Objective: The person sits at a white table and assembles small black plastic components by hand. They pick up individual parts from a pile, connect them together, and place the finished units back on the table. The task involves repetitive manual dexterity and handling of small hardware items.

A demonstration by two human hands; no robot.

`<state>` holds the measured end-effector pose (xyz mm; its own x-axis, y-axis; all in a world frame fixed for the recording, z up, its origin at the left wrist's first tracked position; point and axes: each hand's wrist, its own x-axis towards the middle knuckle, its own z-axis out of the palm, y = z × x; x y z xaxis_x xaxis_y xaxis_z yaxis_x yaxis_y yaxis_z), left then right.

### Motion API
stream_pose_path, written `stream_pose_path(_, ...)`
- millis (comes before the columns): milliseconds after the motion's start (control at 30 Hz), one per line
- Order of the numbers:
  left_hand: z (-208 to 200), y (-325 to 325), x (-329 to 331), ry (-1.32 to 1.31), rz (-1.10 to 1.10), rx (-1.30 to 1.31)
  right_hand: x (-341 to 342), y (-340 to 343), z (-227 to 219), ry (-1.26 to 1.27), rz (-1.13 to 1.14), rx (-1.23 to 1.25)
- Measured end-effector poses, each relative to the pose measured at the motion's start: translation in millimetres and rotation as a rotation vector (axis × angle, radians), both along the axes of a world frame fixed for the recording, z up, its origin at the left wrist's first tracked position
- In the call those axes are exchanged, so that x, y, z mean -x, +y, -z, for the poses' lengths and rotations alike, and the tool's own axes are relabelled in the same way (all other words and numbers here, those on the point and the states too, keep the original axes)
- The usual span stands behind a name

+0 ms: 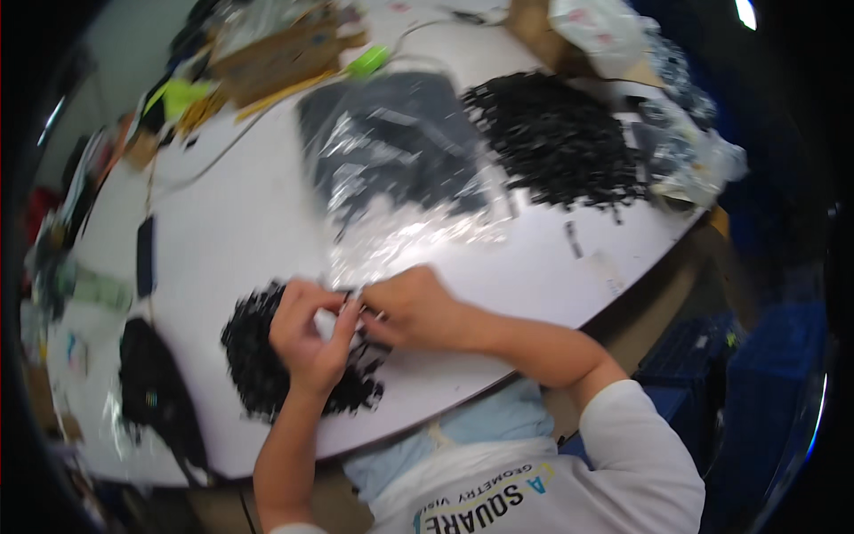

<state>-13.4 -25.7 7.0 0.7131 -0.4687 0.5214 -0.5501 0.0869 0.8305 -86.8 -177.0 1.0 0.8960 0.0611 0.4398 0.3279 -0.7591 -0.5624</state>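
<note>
Left hand [307, 338] and right hand [411, 307] meet, fingertips pinched narrow on a small black piece [381, 316], detail blurred. Loose heap of small black pieces [249, 351] at eight o'clock, partly behind left hand; glossy clear plastic bag [405, 233] at twelve.

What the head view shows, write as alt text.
A person's left hand and right hand meet at a pile of small black pieces on a white table. Beyond lie a plastic bag of dark material and another black pile.
</note>
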Motion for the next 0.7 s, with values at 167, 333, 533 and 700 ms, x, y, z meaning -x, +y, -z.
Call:
stream_pose_path(167,1,2,-5,-0.187,-0.161,-0.062,-3,7,-5,-0.084,-0.048,0.206)
stream_pose_path(333,5,3,-19,-0.584,0.015,-0.213,-5,-4,7,-0.145,-0.058,0.365)
stream_pose_path(533,0,7,-19,-0.34,0.118,-0.226,-8,-6,7,-0.255,-0.034,0.347)
stream_pose_path(700,2,6,-19,-0.348,0.153,-0.451,-9,-13,5,-0.273,-0.071,0.345)
